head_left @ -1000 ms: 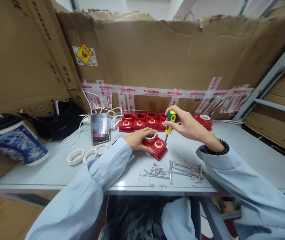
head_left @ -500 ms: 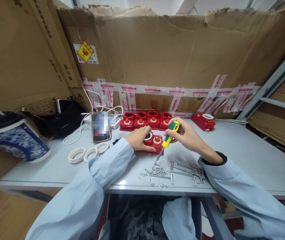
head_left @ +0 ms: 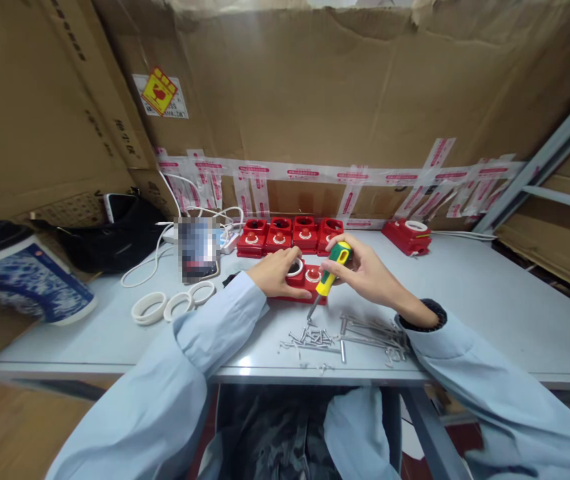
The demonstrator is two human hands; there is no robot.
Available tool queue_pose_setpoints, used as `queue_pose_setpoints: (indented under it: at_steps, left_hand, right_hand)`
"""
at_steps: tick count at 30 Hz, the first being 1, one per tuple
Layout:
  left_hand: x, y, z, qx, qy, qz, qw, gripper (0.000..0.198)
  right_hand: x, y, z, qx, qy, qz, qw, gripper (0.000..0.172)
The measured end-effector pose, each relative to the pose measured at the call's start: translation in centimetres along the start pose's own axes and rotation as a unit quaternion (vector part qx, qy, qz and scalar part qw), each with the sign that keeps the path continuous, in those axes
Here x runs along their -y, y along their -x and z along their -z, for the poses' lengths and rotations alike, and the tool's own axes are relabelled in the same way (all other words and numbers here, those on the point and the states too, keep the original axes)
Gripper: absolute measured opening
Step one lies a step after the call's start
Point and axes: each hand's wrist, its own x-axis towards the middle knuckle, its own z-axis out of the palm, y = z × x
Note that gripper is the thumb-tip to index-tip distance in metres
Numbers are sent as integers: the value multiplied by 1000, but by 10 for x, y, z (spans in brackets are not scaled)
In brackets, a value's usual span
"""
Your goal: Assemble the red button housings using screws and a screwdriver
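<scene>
- Right hand (head_left: 365,268) grips a screwdriver (head_left: 325,287), its tip moved from beside the red unit (head_left: 304,280) to loose screws (head_left: 317,337).
- Left hand (head_left: 279,273) still holds that unit, now straighter on the tabletop (head_left: 475,307).

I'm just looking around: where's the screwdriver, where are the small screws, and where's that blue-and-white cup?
Screwdriver (head_left: 323,286): head view, on the yellow lower end of its handle.
Small screws (head_left: 319,337): head view, mid-heap.
Blue-and-white cup (head_left: 29,283): head view, on its patterned side.
</scene>
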Motion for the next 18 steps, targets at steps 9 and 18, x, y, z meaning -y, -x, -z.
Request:
queue_pose_setpoints:
  at_steps: [9, 18]
  left_hand:
    - [-1, 1, 0, 0, -14, 5, 1000, 72]
    - [1, 0, -2, -4, -23, 5, 1000, 73]
  right_hand:
    - [6, 2, 6, 0, -3, 6, 1000, 30]
    - [24, 4, 24, -65, -28, 25, 997, 33]
